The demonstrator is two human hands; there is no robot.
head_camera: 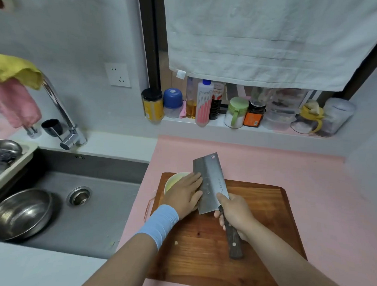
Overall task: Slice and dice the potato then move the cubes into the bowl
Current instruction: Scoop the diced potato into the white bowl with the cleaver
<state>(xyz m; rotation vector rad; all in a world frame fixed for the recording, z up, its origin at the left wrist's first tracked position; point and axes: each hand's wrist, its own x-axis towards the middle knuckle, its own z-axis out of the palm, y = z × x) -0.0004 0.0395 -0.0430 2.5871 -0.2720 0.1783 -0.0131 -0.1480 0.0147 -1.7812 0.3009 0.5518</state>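
Steel basin (20,212) in the sink (108,217), white towel (261,38) above jars (152,105), perhaps seasonings.

You have open cutting board (262,211) right of the cleaver (209,182) and bare pink counter (310,179) beyond. The cleaver and your left hand (185,196) partly cover the bowl (170,183); the sink (108,208) drops away left.

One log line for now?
right hand: grips dark-handled steel cleaver | left hand: flat against cleaver, over pale round bowl
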